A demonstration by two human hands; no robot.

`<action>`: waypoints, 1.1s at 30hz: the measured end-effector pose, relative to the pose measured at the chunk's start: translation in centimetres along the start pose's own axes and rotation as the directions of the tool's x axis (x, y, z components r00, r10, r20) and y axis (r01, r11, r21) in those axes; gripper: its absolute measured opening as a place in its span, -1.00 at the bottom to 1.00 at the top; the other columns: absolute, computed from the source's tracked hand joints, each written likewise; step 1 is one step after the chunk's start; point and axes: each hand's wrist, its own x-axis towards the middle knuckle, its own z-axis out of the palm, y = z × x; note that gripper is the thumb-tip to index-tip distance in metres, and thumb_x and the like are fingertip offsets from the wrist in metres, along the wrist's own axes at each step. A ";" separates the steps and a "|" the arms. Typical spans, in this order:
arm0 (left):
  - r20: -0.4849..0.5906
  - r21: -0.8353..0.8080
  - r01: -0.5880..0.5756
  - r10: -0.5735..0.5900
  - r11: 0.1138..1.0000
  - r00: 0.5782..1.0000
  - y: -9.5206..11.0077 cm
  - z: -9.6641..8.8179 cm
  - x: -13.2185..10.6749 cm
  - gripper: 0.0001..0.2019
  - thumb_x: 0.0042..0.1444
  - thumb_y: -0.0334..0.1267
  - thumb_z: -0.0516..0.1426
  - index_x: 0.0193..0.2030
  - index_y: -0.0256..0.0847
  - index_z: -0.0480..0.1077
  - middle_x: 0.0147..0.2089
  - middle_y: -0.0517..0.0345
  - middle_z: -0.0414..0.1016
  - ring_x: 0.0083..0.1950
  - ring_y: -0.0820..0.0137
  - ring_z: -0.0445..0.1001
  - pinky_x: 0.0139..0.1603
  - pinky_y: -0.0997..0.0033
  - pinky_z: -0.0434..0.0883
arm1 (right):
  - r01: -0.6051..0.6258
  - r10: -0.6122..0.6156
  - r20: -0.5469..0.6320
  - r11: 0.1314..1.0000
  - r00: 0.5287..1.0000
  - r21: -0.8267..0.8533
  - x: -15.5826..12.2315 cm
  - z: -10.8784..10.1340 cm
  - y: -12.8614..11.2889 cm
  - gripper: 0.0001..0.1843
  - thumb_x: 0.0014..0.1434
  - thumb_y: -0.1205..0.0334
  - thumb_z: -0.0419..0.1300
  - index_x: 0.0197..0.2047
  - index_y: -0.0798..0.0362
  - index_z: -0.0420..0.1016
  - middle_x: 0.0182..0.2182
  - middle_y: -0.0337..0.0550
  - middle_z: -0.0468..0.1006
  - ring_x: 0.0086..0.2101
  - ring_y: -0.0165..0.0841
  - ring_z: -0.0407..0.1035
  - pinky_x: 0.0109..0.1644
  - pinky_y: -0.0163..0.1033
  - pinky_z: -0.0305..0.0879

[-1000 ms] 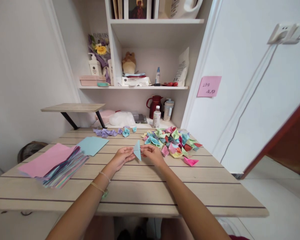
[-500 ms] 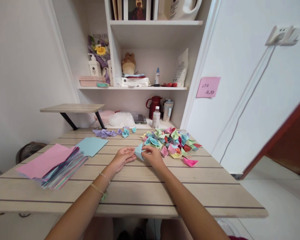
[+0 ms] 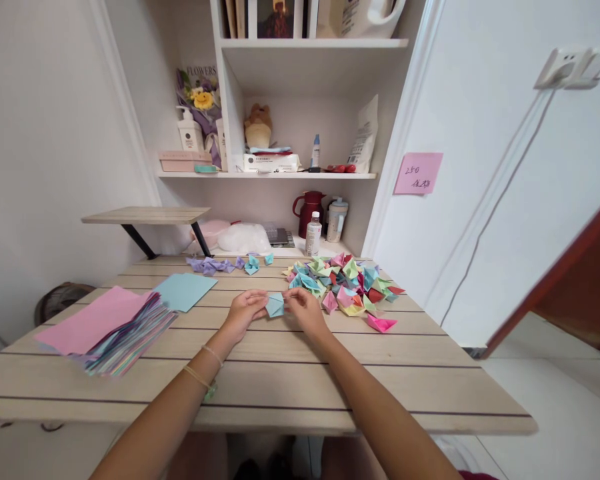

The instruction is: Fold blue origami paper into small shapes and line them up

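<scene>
Between my two hands is a small light-blue folded paper (image 3: 275,305), its face turned toward me with crease lines showing. My left hand (image 3: 245,313) pinches its left edge between thumb and fingers. At the right edge, my right hand (image 3: 304,309) grips the same paper with its fingertips. A heap of colourful folded paper boats (image 3: 340,287) lies just beyond and to the right of my right hand. One bright pink paper boat (image 3: 381,324) sits apart at the heap's near side.
On the left lie a stack of coloured paper (image 3: 125,337) with a pink sheet on top and light-blue sheets (image 3: 186,292). Purple folded pieces (image 3: 210,266) line the table's back. A bottle (image 3: 313,235) and a red jug (image 3: 309,208) stand behind the heap.
The light-blue paper has turned from a narrow, upright pointed shape to a flatter, wider one facing me. Both hands stay at nearly the same place, still holding it.
</scene>
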 end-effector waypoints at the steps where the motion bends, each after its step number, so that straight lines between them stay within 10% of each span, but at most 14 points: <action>1: 0.004 0.015 -0.008 0.008 1.000 1.000 0.0 0.0 0.0 -0.67 -0.22 -0.37 0.28 -0.23 -0.31 0.38 -0.35 0.03 0.51 -0.32 0.38 0.50 -0.22 0.35 0.42 | -0.079 0.080 -0.009 0.992 0.997 0.100 0.1 0.0 0.1 -0.79 -0.04 0.10 0.14 -0.33 0.02 0.37 -0.33 -0.14 0.49 -0.30 -0.32 0.39 -0.31 -0.26 0.33; 10: 0.126 0.060 -0.029 0.022 0.998 0.992 0.0 0.3 -0.2 -0.56 -0.22 -0.32 0.29 -0.13 -0.28 0.34 -0.22 -0.04 0.50 -0.31 0.38 0.50 -0.29 0.44 0.41 | -0.284 0.232 0.266 0.942 0.936 0.178 0.2 -0.1 0.6 -0.61 -0.26 0.08 0.34 -0.36 0.12 0.43 -0.57 -0.26 0.46 -0.56 -0.46 0.33 -0.51 -0.38 0.23; 23: 0.077 0.199 -0.075 0.061 0.977 0.995 -0.1 0.4 -0.3 -0.51 -0.25 -0.18 0.28 -0.13 -0.31 0.34 -0.35 0.00 0.52 -0.41 0.38 0.48 -0.41 0.45 0.38 | -0.218 0.219 0.253 0.976 0.942 -0.032 -0.3 -0.3 0.9 -0.48 -0.24 0.09 0.32 -0.18 0.14 0.41 -0.73 -0.42 0.26 -0.70 -0.54 0.14 -0.64 -0.44 0.04; 33: 0.105 0.338 -0.149 0.121 0.929 0.987 -0.6 0.3 0.2 -0.72 -0.22 -0.11 0.24 -0.51 -0.34 0.39 -0.58 0.15 0.44 -0.56 0.50 0.36 -0.55 0.56 0.27 | -0.217 0.230 0.234 0.973 0.945 -0.079 -0.3 0.0 1.1 -0.43 -0.31 0.16 0.35 -0.16 0.11 0.35 -0.74 -0.42 0.32 -0.67 -0.46 0.27 -0.61 -0.39 0.14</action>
